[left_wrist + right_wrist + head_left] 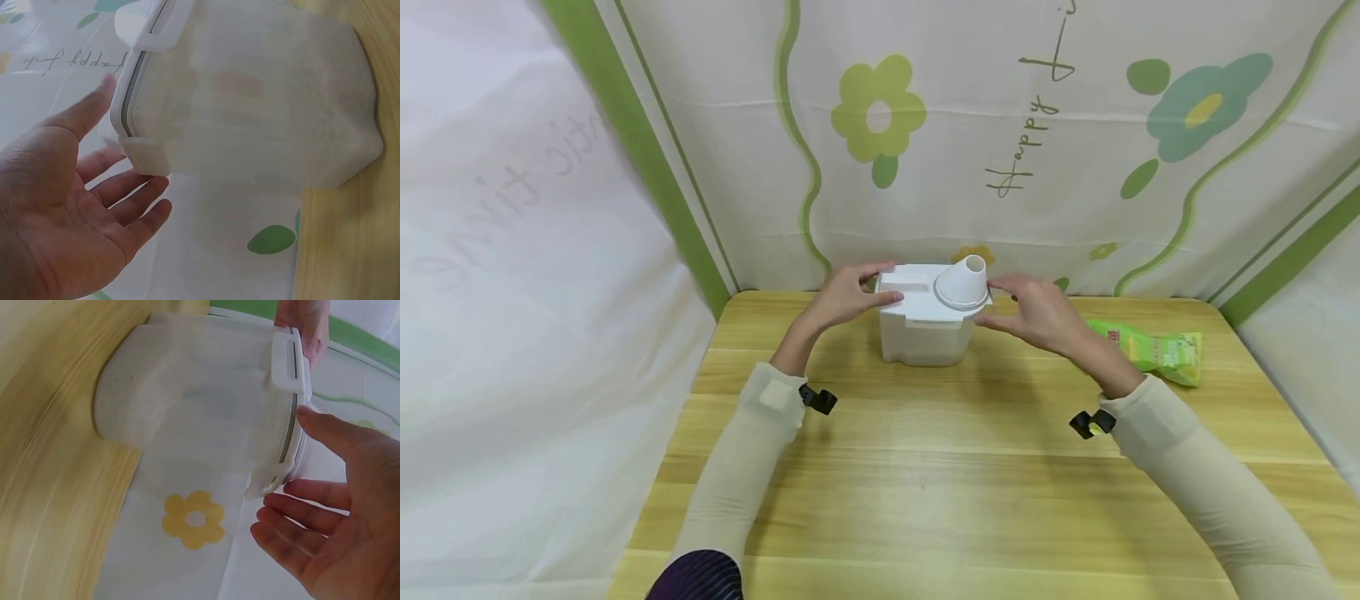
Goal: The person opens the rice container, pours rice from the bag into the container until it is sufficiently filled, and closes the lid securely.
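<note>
A translucent storage container (925, 342) stands upright at the back of the table, its white lid (917, 279) on top. A cone-shaped white spout cap (966, 283) rises from the lid's right part. Pale grainy contents (340, 94) fill the bottom of the container. My left hand (845, 298) grips the lid's left end, thumb on the lid and fingers around the side latch (147, 155). At the right end, my right hand (1037, 312) holds the lid's edge between thumb and fingers, fingertips at the other side latch (270, 480).
To the right of my right hand lies a green and yellow plastic package (1157, 350), partly behind the forearm. A printed curtain (730, 167) hangs right behind the wooden table (917, 483) and along its sides. The front latch (934, 322) of the container faces me.
</note>
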Demonstrator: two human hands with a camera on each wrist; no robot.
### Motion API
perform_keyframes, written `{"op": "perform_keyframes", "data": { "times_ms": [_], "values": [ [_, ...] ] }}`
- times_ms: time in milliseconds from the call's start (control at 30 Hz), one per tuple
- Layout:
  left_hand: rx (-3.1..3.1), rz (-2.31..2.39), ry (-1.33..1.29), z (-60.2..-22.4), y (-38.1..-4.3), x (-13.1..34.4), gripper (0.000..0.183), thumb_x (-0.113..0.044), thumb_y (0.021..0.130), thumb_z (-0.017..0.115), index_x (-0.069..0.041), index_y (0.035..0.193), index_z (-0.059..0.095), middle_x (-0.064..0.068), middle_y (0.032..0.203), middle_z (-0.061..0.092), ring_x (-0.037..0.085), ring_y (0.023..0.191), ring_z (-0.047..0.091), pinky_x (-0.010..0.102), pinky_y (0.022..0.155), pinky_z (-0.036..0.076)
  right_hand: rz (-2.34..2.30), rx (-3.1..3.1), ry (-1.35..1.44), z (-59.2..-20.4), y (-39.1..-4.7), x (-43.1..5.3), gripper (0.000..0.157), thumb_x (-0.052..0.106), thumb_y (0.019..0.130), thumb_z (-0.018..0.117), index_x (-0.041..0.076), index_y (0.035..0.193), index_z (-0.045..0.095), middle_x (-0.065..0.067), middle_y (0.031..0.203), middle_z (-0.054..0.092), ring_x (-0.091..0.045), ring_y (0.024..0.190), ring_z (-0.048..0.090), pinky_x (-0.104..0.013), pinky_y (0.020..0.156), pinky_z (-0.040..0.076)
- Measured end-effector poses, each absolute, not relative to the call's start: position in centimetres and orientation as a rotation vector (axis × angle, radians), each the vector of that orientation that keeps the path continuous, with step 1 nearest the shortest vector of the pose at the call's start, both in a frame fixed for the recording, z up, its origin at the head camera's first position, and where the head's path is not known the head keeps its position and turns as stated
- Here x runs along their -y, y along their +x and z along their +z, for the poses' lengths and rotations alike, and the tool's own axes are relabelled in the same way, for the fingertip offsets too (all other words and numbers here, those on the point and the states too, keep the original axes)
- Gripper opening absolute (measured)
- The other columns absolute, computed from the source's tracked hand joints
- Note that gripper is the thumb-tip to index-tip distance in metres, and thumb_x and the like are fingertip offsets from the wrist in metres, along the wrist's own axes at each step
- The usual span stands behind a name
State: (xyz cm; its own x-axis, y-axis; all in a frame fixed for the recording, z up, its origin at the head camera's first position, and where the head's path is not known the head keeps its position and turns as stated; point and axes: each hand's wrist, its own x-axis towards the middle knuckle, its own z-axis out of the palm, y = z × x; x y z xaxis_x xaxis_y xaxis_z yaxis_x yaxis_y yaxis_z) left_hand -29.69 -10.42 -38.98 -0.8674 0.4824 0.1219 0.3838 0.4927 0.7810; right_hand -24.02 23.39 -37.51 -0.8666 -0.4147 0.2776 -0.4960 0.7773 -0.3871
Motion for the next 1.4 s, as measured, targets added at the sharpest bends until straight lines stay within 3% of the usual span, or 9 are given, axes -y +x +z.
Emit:
{"op": "perform_keyframes", "data": {
  "times_ms": [200,367,533,867,1133,1400],
  "values": [
    [-2.684,1.179,0.927,-39.0,-29.0,10.3,0.084,-0.041,0.093,0.083,-0.006,0.16,0.047,0.013,0.168,0.041,0.03,0.158,0.033,0.047,0.128,0.03,0.781,2.862,0.827,-38.1,-24.6,-24.9,0.071,0.028,0.093,0.085,-0.007,0.148,0.056,-0.027,0.147,0.059,-0.048,0.123,0.066,-0.061,0.101,0.055],
    [-2.774,1.047,1.063,-39.0,-28.5,10.1,0.087,-0.042,0.094,0.082,-0.008,0.163,0.042,0.016,0.17,0.035,0.029,0.16,0.028,0.045,0.13,0.023,0.974,2.88,0.847,-38.7,-25.2,-26.1,0.063,0.022,0.099,0.078,-0.002,0.152,0.054,-0.025,0.153,0.054,-0.048,0.13,0.061,-0.057,0.105,0.053],
    [-2.814,1.002,1.128,-39.1,-28.2,9.9,0.081,-0.039,0.095,0.081,-0.011,0.162,0.045,0.014,0.17,0.036,0.029,0.159,0.03,0.046,0.129,0.026,1.118,2.832,0.887,-39.2,-26.0,-26.9,0.051,0.015,0.103,0.072,-0.003,0.148,0.057,-0.024,0.151,0.056,-0.045,0.134,0.059,-0.05,0.104,0.053],
    [-2.861,0.908,1.175,-39.3,-28.2,9.9,0.076,-0.041,0.097,0.078,-0.014,0.161,0.047,0.011,0.172,0.034,0.031,0.157,0.035,0.051,0.126,0.032,1.184,2.848,0.821,-39.8,-26.8,-27.2,0.049,0.015,0.1,0.075,0.001,0.145,0.062,-0.019,0.147,0.061,-0.039,0.128,0.066,-0.044,0.096,0.058],
    [-2.86,0.926,1.282,-39.5,-28.0,9.9,0.073,-0.035,0.099,0.077,-0.01,0.161,0.046,0.01,0.172,0.032,0.025,0.159,0.032,0.043,0.128,0.03,1.323,2.805,0.796,-40.5,-27.1,-27.1,0.045,0.012,0.1,0.075,0.003,0.143,0.064,-0.016,0.144,0.064,-0.036,0.124,0.068,-0.03,0.09,0.061],
    [-2.823,0.975,1.287,-39.6,-27.9,9.9,0.072,-0.029,0.098,0.079,-0.01,0.16,0.047,0.008,0.172,0.031,0.023,0.159,0.03,0.042,0.127,0.031,1.443,2.739,0.781,-41.1,-27.1,-27.1,0.044,0.007,0.099,0.074,0.002,0.142,0.065,-0.017,0.143,0.064,-0.042,0.127,0.065,-0.018,0.087,0.059]
  ]
}}
